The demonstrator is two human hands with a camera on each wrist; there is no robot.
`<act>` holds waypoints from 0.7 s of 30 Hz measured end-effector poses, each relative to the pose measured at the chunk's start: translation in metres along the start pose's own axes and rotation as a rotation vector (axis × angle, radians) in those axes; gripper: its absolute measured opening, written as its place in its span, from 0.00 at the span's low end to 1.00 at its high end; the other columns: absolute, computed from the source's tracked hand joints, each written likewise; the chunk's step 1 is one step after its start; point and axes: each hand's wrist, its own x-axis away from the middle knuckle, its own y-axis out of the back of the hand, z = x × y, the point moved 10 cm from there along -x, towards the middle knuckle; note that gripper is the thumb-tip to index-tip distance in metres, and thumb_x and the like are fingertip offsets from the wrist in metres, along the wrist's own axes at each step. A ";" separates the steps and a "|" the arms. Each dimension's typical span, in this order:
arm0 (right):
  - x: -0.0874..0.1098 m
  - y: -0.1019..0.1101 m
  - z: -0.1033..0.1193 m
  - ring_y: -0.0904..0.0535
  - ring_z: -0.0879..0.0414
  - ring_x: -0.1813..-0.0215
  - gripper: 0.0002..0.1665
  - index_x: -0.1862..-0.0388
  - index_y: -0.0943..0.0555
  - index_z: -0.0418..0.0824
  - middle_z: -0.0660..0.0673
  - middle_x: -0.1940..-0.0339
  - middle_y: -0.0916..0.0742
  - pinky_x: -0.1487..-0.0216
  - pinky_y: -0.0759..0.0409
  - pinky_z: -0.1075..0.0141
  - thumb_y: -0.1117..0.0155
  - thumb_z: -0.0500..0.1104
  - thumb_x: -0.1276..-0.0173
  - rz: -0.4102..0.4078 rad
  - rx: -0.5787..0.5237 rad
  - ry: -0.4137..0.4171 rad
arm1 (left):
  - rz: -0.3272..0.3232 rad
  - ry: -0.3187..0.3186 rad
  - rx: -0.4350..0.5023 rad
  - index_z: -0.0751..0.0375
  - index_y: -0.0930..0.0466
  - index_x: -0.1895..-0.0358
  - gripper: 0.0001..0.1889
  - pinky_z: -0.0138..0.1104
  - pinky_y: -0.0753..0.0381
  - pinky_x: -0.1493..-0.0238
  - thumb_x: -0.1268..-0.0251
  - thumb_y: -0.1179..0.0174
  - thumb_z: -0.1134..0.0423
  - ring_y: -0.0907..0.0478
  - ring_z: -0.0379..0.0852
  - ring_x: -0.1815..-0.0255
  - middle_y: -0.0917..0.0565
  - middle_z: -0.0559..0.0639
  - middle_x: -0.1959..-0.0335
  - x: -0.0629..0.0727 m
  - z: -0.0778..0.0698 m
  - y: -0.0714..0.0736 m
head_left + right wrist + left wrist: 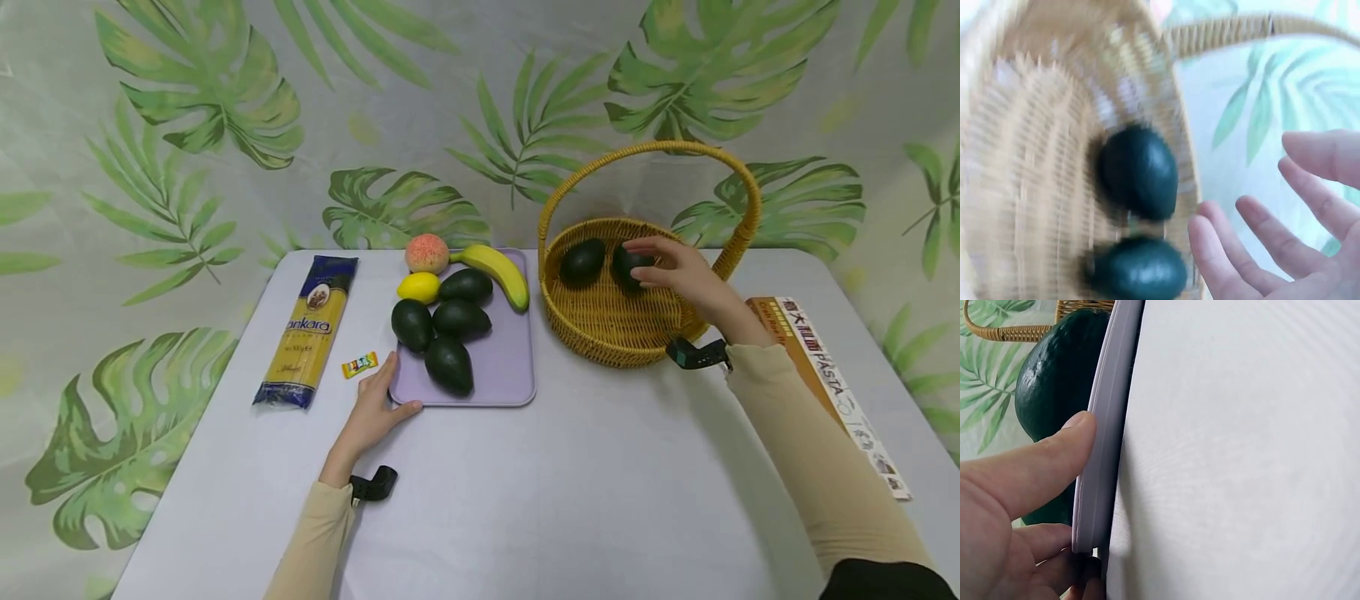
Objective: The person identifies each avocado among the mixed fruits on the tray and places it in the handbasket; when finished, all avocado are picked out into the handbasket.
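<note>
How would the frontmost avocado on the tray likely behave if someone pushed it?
The frontmost avocado would probably roll, being rounded, and likely curve, given its tapered outline. Its shiny skin might prove slippery. The raised tray rim could perhaps stop a gentle roll.

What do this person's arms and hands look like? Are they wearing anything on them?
The left hand and right hand are ungloved. Plain beige long sleeves cover the arms to about the wrists. Each wrist carries a small black device, a left one and a right one. Something black also shows low on the right arm; I can't tell what.
</note>
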 end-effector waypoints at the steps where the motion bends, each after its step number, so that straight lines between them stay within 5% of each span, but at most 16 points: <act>1: 0.001 -0.005 0.005 0.24 0.61 0.49 0.29 0.30 0.36 0.33 0.37 0.32 0.32 0.52 0.22 0.69 0.45 0.42 0.26 0.011 -0.028 0.015 | -0.002 -0.002 -0.002 0.69 0.55 0.25 0.47 0.54 0.48 0.33 0.39 0.34 0.59 0.51 0.61 0.31 0.52 0.62 0.24 0.000 0.000 0.000; 4: 0.005 -0.025 0.019 0.23 0.62 0.49 0.29 0.30 0.36 0.34 0.37 0.33 0.30 0.51 0.23 0.69 0.45 0.42 0.26 0.062 -0.085 0.054 | -0.006 -0.007 -0.002 0.70 0.55 0.26 0.46 0.54 0.47 0.33 0.40 0.34 0.60 0.51 0.61 0.31 0.51 0.63 0.25 0.000 -0.001 0.001; 12: 0.011 -0.097 0.047 0.28 0.43 0.38 0.29 0.31 0.34 0.39 0.40 0.35 0.27 0.41 0.28 0.55 0.42 0.41 0.28 0.256 -0.082 0.174 | -0.008 -0.003 0.002 0.69 0.55 0.25 0.47 0.54 0.47 0.33 0.40 0.33 0.60 0.50 0.61 0.32 0.51 0.62 0.25 0.001 -0.001 0.001; 21: 0.008 -0.167 0.066 0.26 0.47 0.41 0.29 0.31 0.33 0.41 0.44 0.33 0.27 0.42 0.29 0.52 0.41 0.41 0.29 0.417 -0.045 0.270 | -0.008 -0.003 -0.002 0.69 0.54 0.25 0.46 0.55 0.47 0.33 0.40 0.34 0.59 0.50 0.61 0.31 0.51 0.62 0.25 0.000 0.000 0.001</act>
